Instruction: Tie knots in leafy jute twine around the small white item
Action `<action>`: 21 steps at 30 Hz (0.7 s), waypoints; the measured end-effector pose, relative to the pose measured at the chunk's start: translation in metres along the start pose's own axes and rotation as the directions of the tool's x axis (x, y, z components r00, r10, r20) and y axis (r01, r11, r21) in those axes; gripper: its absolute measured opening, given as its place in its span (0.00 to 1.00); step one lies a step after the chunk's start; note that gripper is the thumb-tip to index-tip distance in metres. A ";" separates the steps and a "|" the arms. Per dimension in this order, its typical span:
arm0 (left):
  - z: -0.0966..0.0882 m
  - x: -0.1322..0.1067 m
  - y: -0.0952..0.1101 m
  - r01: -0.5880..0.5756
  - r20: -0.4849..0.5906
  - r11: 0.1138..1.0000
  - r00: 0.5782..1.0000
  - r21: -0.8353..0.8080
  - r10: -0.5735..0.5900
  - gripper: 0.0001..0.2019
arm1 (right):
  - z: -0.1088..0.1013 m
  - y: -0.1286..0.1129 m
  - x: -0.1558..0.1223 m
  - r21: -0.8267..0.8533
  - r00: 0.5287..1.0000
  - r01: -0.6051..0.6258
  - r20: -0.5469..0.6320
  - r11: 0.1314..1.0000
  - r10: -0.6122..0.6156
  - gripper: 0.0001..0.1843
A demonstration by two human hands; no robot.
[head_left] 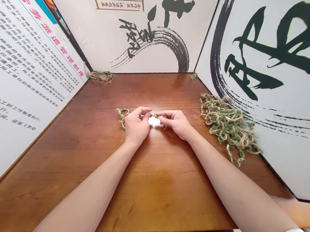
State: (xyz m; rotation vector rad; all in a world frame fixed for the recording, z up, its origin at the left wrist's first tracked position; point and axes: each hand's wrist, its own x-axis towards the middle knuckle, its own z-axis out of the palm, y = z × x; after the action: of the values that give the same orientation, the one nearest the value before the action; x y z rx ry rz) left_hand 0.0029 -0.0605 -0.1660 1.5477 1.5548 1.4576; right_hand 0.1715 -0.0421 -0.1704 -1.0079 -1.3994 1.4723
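The left hand (137,127) and right hand (177,124) are held close together over the tabletop (68,164), with a short length of leafy jute twine (155,115) pinched between their fingertips, seemingly for fine control. A loose twine end (121,117) is left lying just left of the hands. A tangled heap of twine (227,128) lies to their right, against a calligraphy panel (269,51), and a smaller twine bundle (99,76) sits beyond them in the far corner.
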 end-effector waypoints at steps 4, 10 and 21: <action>0.001 0.001 -0.002 0.026 -0.015 0.999 1.000 -0.042 -0.027 0.06 | 0.000 -0.002 -0.001 0.012 1.000 -0.004 0.020 1.000 0.004 0.20; 0.003 0.001 0.000 0.032 -0.057 0.998 0.998 -0.056 -0.035 0.06 | 0.000 -0.004 -0.001 0.021 0.999 0.003 0.051 1.000 -0.004 0.21; -0.007 0.003 -0.005 -0.080 0.133 0.979 0.990 0.187 0.055 0.16 | 0.001 0.009 0.000 -0.156 0.970 0.133 -0.181 0.979 -0.160 0.20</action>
State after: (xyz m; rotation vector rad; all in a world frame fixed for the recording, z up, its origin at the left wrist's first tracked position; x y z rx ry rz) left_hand -0.0057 -0.0590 -0.1679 1.7834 1.6200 1.2468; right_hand 0.1698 -0.0426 -0.1793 -1.0803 -1.4210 1.1482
